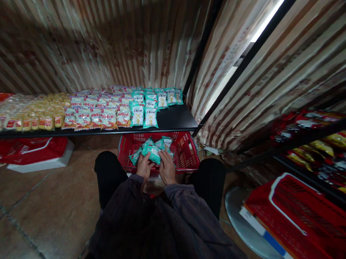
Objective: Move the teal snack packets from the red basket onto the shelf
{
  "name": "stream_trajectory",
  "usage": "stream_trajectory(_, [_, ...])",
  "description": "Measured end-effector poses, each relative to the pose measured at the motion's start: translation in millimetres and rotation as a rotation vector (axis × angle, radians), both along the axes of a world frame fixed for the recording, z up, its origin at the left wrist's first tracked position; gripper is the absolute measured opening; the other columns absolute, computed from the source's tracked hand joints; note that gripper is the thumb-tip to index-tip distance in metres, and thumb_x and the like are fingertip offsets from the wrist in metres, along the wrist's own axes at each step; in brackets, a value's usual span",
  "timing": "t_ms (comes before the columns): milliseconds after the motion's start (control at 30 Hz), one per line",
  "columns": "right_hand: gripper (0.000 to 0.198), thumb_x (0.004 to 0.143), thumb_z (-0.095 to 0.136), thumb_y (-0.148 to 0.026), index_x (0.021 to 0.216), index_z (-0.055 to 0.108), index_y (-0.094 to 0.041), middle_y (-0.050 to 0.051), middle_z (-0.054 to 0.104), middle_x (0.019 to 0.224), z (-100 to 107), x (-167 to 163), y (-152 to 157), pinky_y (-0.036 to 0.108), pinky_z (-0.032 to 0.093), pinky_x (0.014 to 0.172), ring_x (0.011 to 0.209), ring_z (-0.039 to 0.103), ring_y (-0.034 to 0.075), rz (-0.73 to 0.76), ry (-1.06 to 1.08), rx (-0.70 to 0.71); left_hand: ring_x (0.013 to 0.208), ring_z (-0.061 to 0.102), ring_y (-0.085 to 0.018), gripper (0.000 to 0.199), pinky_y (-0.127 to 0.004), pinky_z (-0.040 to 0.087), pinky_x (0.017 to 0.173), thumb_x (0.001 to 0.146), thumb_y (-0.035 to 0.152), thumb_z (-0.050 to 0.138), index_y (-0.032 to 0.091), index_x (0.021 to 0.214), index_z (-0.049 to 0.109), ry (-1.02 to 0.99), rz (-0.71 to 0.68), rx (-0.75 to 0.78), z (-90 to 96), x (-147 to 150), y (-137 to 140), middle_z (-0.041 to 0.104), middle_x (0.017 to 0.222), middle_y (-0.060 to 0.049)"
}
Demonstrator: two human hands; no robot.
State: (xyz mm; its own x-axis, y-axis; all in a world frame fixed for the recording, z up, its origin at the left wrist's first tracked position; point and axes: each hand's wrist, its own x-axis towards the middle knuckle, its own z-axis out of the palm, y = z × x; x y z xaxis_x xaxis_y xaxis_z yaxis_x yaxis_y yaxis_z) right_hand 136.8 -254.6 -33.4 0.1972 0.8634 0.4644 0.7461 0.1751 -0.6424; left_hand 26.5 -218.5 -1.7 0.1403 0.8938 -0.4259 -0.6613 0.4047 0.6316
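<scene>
Between my knees, my left hand [144, 168] and my right hand [166, 168] reach into a red plastic basket [189, 165]. A teal snack bag [152, 155] lies between them, with the fingers of each hand closed on its edges. More teal snack bags [166, 142] lie under and behind it in the basket. Just above the basket, upright teal-and-white snack bags [150, 117] stand in rows at the right end of a black shelf [175, 119].
Left along the shelf stand red-and-white snack bags [109, 118] and yellow packaged snacks [46, 121]. Another red basket [27, 149] sits at the floor's left. At right are a stacked red basket [304, 215], a clear stool [239, 207] and a side rack with yellow packets [323, 147].
</scene>
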Motion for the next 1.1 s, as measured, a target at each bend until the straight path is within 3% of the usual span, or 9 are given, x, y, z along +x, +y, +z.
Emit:
stream_trajectory(133, [0.042,0.095,0.037,-0.03,0.129,0.056,-0.015,0.014,0.054,0.138,3.6,-2.9,-1.5,0.047,0.036,0.11,0.135,0.042,0.024,-0.001,-0.033,-0.015,0.079,0.064,-0.014,0.035,-0.031,0.05,0.078,0.067,0.032,0.076,0.022,0.096,0.058,-0.028,0.0,-0.018,3.0,-0.5,3.1,0.068,0.094,-0.001])
stream_trajectory(267, [0.051,0.089,0.052,-0.044,0.131,0.052,-0.014,0.017,0.05,0.141,6.7,-2.4,-1.3,0.049,0.038,0.108,0.134,0.043,0.027,-0.018,-0.069,-0.022,0.076,0.063,-0.012,0.025,-0.025,0.049,0.073,0.071,0.03,0.07,0.02,0.092,0.061,-0.051,0.019,-0.024,5.8,2.8,5.4,0.068,0.09,-0.002])
stream_trajectory(533, [0.05,0.09,0.051,-0.041,0.13,0.052,-0.012,0.018,0.059,0.13,8.6,6.6,5.9,0.043,0.044,0.103,0.123,0.054,0.026,-0.013,-0.001,0.023,0.082,0.062,-0.014,0.037,-0.026,0.048,0.069,0.072,0.033,0.069,0.025,0.108,0.063,-0.034,-0.023,0.018,10.1,3.2,2.5,0.068,0.1,-0.002])
stream_trajectory(800, [0.045,0.089,0.047,-0.042,0.121,0.061,-0.013,0.015,0.068,0.117,10.3,5.7,4.7,0.038,0.049,0.093,0.107,0.063,0.025,-0.141,0.166,-0.07,0.099,0.061,-0.016,0.045,-0.026,0.043,0.091,0.067,0.027,0.075,0.023,0.111,0.066,0.193,-0.01,0.189,0.1,5.2,3.5,0.068,0.102,-0.002])
stream_trajectory(1100, [0.048,0.089,0.044,-0.046,0.118,0.063,-0.014,0.013,0.071,0.109,18.7,2.7,4.7,0.035,0.049,0.087,0.1,0.065,0.025,-0.145,0.269,-0.161,0.097,0.063,-0.016,0.045,-0.026,0.045,0.09,0.066,0.028,0.079,0.023,0.108,0.065,0.183,0.034,0.115,-3.9,9.3,4.4,0.069,0.096,-0.001])
